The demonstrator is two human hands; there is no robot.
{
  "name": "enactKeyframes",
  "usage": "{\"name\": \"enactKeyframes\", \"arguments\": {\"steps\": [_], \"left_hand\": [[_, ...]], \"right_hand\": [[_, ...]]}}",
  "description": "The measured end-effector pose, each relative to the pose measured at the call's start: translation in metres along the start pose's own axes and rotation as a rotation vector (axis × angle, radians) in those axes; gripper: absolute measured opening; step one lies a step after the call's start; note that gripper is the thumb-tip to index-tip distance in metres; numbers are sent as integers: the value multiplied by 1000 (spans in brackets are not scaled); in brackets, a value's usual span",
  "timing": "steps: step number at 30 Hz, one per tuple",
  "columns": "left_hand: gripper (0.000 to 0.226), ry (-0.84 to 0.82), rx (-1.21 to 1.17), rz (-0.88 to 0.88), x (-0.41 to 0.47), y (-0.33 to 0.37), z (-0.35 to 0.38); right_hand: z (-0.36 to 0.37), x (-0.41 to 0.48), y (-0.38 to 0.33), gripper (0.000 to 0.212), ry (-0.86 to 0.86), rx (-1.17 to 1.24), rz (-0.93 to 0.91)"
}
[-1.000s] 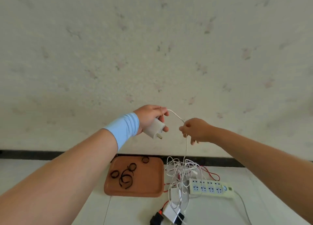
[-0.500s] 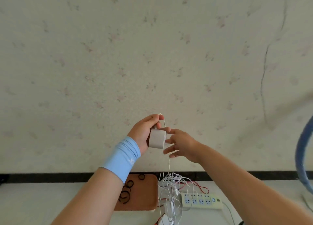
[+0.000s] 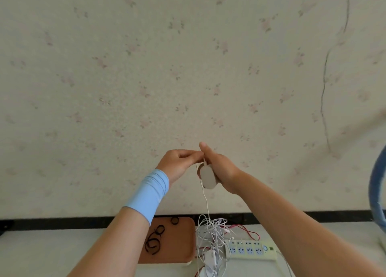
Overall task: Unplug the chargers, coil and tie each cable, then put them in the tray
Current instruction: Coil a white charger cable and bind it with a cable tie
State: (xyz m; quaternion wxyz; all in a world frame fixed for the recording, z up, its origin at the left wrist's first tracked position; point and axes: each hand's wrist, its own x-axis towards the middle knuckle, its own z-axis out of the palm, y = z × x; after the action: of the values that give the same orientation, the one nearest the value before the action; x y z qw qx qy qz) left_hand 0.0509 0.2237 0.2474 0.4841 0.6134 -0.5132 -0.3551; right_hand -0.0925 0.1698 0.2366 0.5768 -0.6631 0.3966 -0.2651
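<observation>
Both hands are raised in front of the wall. My right hand (image 3: 219, 168) grips a white charger block (image 3: 207, 177). My left hand (image 3: 177, 164), above a blue wristband, pinches the thin white cable (image 3: 205, 197) right at the top of the block. The cable hangs straight down into a tangle of white cables (image 3: 213, 230) on the table. A brown tray (image 3: 179, 243) lies below my left forearm with several black ties (image 3: 155, 238) in it. A white power strip (image 3: 250, 251) sits to the right of the tangle.
A red wire (image 3: 248, 232) runs behind the power strip. Another white charger (image 3: 211, 257) lies in the tangle near the table's front. A blue curved object (image 3: 376, 191) enters at the right edge. A black strip runs along the wall's base.
The charger block has passed from my left hand to my right hand. My left hand now pinches the cable at the block. The hands have stayed raised and close together.
</observation>
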Motion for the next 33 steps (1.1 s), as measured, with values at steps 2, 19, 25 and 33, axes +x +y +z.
{"name": "enactKeyframes", "arguments": {"steps": [2, 19, 25, 33], "left_hand": [[19, 150, 75, 84, 2, -2, -2], [33, -95, 352, -86, 16, -34, 11], [33, -21, -545, 0, 15, -4, 11], [23, -8, -772, 16, 15, 4, 6]], "right_hand": [[-6, -3, -3, 53, 23, 2, -32], [-52, -22, 26, 32, 316, -244, -56], [-32, -11, 37, 23, 26, -255, 20], [-3, 1, 33, 28, -122, -464, 77]]}}
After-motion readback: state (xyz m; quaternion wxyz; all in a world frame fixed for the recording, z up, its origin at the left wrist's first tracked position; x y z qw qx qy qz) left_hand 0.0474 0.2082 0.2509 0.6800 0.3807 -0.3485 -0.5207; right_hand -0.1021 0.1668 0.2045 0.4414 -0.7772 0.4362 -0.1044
